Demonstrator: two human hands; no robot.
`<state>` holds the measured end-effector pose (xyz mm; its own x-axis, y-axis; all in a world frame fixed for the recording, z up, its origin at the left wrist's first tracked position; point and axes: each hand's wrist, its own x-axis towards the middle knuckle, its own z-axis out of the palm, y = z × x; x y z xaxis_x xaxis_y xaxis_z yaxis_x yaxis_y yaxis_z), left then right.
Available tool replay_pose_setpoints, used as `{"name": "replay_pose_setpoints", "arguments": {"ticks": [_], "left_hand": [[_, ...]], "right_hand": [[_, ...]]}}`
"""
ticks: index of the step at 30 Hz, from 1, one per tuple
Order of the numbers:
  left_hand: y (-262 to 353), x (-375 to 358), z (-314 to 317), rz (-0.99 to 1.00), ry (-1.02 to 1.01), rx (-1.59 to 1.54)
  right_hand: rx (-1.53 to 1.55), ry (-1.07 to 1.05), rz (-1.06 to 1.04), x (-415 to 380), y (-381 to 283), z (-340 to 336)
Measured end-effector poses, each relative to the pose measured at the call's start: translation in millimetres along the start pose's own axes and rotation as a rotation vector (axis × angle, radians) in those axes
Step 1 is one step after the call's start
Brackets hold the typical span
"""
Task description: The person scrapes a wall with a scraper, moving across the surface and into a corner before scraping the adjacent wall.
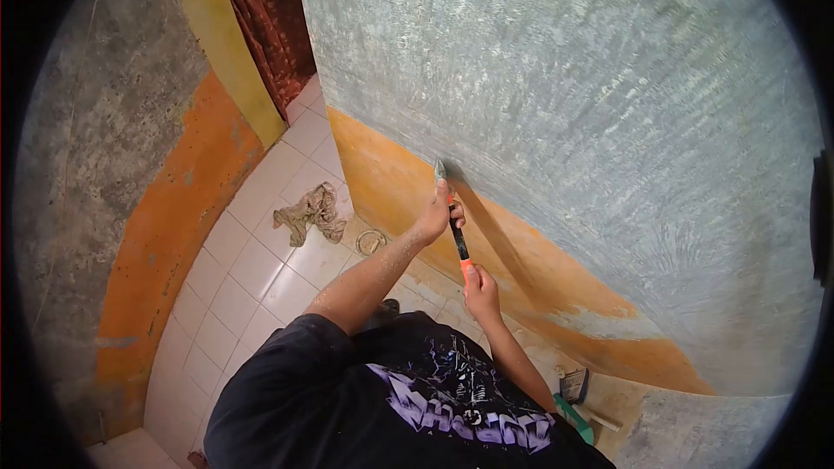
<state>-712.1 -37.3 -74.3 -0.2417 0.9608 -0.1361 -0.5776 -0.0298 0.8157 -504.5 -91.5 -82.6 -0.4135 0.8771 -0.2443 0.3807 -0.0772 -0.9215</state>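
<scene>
Both of my hands grip a long-handled scraper (460,241) with an orange and black handle. My left hand (440,210) is closed around its upper end, just below the grey blade, with the thumb lying along it. Lower down, my right hand (481,293) wraps the orange butt of the handle. The blade's tip meets the wall (539,104) where grey, scraped surface borders an orange painted band (391,165). Pale dust clings to my left forearm.
A crumpled brown cloth (313,213) and a ring-shaped item (371,242) lie on the tiled floor (291,291). Left of me stands another grey and orange wall (161,243), beside a red curtain (265,17). A green object (573,418) lies at lower right.
</scene>
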Motion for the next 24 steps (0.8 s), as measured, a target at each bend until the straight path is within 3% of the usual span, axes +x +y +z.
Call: {"name": "replay_pose_setpoints", "arguments": {"ticks": [8,11,14,24], "left_hand": [[2,-1,5,0.040,0.086,0.041],[-5,2,0,0.051,0.089,0.028],[1,4,-8,0.065,0.081,0.044],[37,12,-55,0.057,0.038,0.053]], "right_hand": [[-0.048,-0.070,0.016,9,3,-10],[-0.025,-0.028,-0.071,14,16,0],[-0.033,-0.054,0.025,13,13,3],[-0.072,-0.001,0.002,32,-5,61]]}}
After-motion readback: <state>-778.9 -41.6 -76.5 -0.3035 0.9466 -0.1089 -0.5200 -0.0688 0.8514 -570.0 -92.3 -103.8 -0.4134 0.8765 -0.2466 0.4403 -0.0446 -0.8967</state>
